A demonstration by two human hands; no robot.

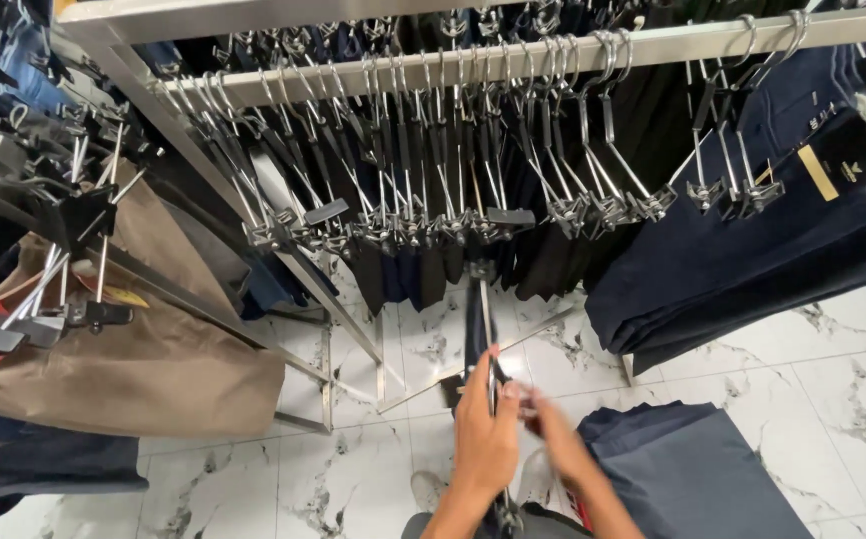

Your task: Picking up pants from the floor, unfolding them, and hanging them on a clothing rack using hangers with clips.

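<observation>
**Dark trousers held on a clip hanger below a packed rail**

The person's left hand is closed around a dark pair of trousers that hangs in a narrow fold from a metal clip hanger. The hanger's clip sits just under the row of other clips, in front of the middle of the rail. The right hand is blurred; its fingers seem to pinch the same fabric beside the left hand, though how tightly they close cannot be told.

To handle this step well, the judgement is that the cloth should be kept taut and flat between the two hands, so that the fold stays straight and the clip bites evenly across the waistband. Pulling downward too hard could slip the fabric out of the clip.

Room is tight above. The steel rail is crowded with clip hangers touching one another, and dark garments hang on both sides of the held pair. The navy trousers at the right swing out near the person's right arm. A slanted metal frame runs down at the left, with a tan garment beyond it. The open space lies low, over the white marble-patterned floor, where another dark folded garment rests just beside the right forearm.
</observation>
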